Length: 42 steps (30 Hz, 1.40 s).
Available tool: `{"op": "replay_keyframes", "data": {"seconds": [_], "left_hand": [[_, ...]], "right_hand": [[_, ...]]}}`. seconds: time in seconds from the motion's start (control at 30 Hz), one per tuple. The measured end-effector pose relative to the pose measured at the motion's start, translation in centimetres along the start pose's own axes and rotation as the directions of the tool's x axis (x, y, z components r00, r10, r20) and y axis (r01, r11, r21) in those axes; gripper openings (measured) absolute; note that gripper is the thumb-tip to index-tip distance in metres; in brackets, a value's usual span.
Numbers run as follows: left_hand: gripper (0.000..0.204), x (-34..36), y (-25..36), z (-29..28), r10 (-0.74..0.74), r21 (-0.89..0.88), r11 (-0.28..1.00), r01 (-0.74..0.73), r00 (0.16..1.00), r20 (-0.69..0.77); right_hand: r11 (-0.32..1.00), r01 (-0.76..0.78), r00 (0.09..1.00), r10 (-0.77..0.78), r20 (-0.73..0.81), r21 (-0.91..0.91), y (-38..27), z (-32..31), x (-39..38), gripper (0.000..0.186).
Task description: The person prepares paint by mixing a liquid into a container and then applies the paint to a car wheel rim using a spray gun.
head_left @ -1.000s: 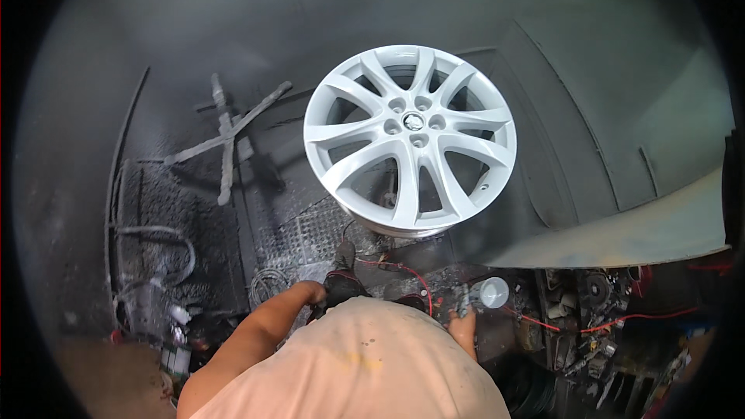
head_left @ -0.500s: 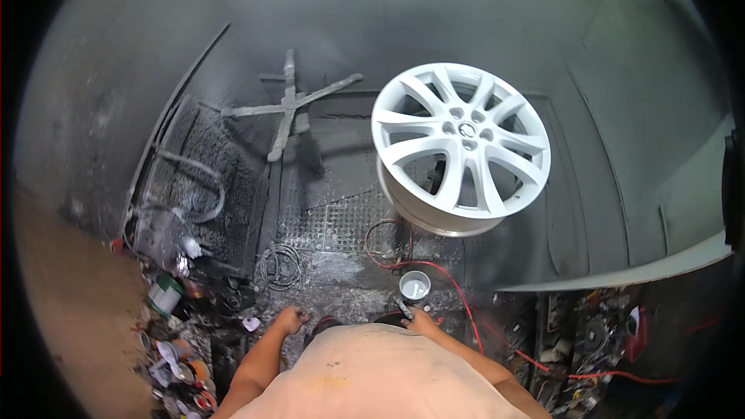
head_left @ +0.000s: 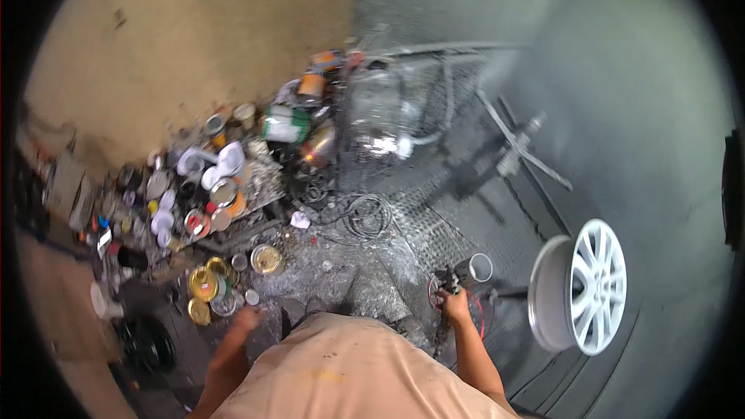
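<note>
Right hand [head_left: 454, 304] clenched on grey spray gun [head_left: 458, 279] with open metal cup, contents hidden. Left hand [head_left: 247, 318] blurred, grip unclear, near open gold-lidded paint tins [head_left: 203, 285].

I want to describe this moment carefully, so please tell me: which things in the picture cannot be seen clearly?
- Left hand, head view: motion-blurred; whether it holds anything cannot be told.
- Right hand: its fingers around the spray gun are too small to separate.
- Paint cans on the floor: blurred and small, contents unclear.
- White wheel: far side hidden by its own rim.
- Legs: hidden under the shirt.
</note>
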State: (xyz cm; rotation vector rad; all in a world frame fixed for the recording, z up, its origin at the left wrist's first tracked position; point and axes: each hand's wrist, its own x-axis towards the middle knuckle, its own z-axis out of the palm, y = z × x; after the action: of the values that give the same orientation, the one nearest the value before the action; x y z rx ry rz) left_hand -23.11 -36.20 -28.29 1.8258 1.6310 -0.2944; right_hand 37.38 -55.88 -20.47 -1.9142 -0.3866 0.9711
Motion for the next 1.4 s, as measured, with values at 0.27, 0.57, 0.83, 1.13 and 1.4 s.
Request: {"op": "replay_keyframes", "data": {"seconds": [0.27,0.57,0.83,1.13,1.4], "left_hand": [[0.043,-12.0,-18.6,1.1,-0.568,-0.407,0.779,0.477,0.811,-0.138],[0.028,-14.2,-9.4,12.7,-0.601,-0.878,0.312,0.363,0.791,0.114],[0.052,-13.0,-1.0,20.0,-0.430,-0.661,0.665,0.347,0.902,0.042],[0.048,-13.3,8.9,9.2,-0.759,-0.871,0.201,0.449,0.633,0.151],[0.048,-13.3,7.8,13.6,-0.552,-0.745,0.458,0.485,0.812,0.190]], "right_hand": [[0.909,0.143,0.988,-0.155,-0.001,0.391,-22.4,11.3,9.0,0.013],[0.781,0.047,0.986,-0.136,0.096,0.623,-42.7,21.2,25.2,0.021],[0.827,-0.076,0.916,-0.163,0.367,0.558,-48.8,26.3,37.1,0.076],[0.714,0.179,0.789,-0.515,0.334,0.677,-52.0,30.4,42.5,0.059],[0.802,0.249,0.968,-0.208,-0.138,0.543,-48.0,32.2,45.7,0.058]]}}
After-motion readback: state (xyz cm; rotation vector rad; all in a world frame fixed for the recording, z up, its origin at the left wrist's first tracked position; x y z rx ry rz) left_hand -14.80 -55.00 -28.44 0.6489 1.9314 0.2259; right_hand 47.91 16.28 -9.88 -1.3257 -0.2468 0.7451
